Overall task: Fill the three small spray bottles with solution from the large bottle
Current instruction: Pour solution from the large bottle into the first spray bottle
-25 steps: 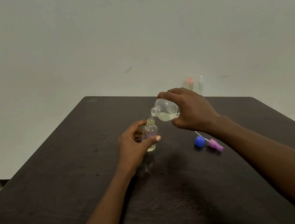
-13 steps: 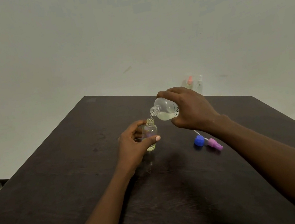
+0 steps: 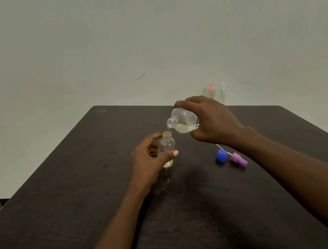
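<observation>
Left hand (image 3: 151, 162) gripping small bottle (image 3: 168, 148), right hand (image 3: 209, 120) clasping tilted large bottle (image 3: 183, 122), seemingly pouring

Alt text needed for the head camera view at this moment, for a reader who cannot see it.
Over a dark table, the right hand tips a large clear bottle so pale liquid runs into an open small bottle steadied by the left hand. A blue cap and purple spray top lie nearby.
</observation>
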